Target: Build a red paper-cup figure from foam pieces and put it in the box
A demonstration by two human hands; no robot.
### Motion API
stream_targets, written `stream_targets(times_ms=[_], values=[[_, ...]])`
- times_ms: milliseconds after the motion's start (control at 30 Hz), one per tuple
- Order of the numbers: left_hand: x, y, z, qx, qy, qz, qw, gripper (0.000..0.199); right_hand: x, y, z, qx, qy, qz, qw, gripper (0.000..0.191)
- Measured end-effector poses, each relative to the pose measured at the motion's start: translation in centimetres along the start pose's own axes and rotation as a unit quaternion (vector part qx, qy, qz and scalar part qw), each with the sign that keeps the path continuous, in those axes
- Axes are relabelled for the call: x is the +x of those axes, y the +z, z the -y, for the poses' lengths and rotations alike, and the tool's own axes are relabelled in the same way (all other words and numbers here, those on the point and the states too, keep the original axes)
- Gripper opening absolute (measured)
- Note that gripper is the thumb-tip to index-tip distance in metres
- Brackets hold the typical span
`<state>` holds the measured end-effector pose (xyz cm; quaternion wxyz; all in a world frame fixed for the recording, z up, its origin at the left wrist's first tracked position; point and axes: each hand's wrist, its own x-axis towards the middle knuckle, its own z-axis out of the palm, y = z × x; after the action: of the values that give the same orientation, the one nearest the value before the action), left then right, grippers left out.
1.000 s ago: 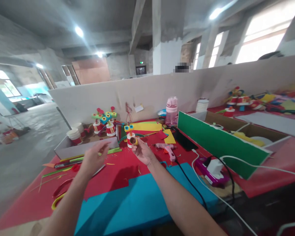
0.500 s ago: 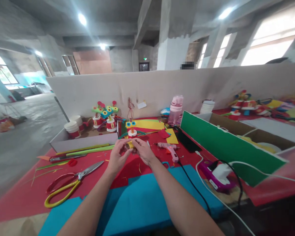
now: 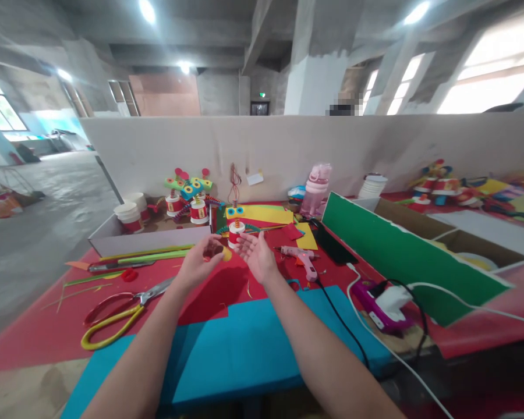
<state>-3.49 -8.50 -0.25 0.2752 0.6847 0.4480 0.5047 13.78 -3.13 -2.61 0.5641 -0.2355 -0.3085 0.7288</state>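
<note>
My left hand [image 3: 199,259] is curled round a small yellow paper roll [image 3: 227,254], whose end shows beyond the thumb and fingertips. Beside it, apart from the roll, my right hand [image 3: 258,257] is open with its fingers spread and nothing in them. Just behind the hands stands a paper-cup figure [image 3: 236,234] with a yellow head, blue eyes and a spring-like neck. The pink glue gun [image 3: 303,261] lies right of my right hand. Large scissors [image 3: 142,299] with red and yellow handles lie left of my left forearm.
A tray [image 3: 152,241] at the left back holds cups and several finished cup figures [image 3: 198,209]. Blue sheets [image 3: 244,355] lie under my forearms. A purple power strip [image 3: 384,311] with cables, a green-sided box [image 3: 402,256] and a pink bottle [image 3: 317,189] stand on the right.
My right hand has let go of the yellow roll, opened and moved slightly right. My left hand has shifted a little left with the roll.
</note>
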Motion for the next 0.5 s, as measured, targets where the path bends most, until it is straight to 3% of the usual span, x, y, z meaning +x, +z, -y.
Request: stream_targets(times_ms=[100, 167, 233, 300, 367, 433, 500], values=[[-0.1, -0.3, 1.1, 0.191, 0.02, 0.095, 0.977, 0.043, 0.6, -0.9, 0.2, -0.041, -0.014, -0.063, 0.997, 0.052], [-0.1, -0.3, 1.6, 0.234, 0.008, 0.141, 0.962, 0.044, 0.9, -1.4, 0.2, -0.065, -0.004, -0.074, 0.995, 0.053], [-0.1, -0.4, 1.6, 0.245, -0.001, 0.141, 0.959, 0.047, 1.0, -1.7, 0.1, -0.094, 0.006, -0.062, 0.994, 0.052], [0.1, -1.0, 1.3, 0.239, 0.003, 0.085, 0.967, 0.045, 0.9, -1.9, 0.1, -0.132, 0.009, -0.041, 0.99, 0.049], [0.2, -1.9, 1.0, 0.237, 0.006, -0.013, 0.971, 0.037, 0.9, -2.0, 0.1, -0.178, 0.007, -0.023, 0.984, 0.041], [0.4, -2.8, 0.9, 0.251, 0.001, -0.117, 0.961, 0.031, 1.0, -2.2, 0.0, -0.228, 0.0, -0.014, 0.974, 0.031], [0.4, -3.4, 1.0, 0.268, -0.008, -0.185, 0.945, 0.029, 1.1, -2.4, -0.2, -0.275, -0.016, -0.01, 0.961, 0.023]])
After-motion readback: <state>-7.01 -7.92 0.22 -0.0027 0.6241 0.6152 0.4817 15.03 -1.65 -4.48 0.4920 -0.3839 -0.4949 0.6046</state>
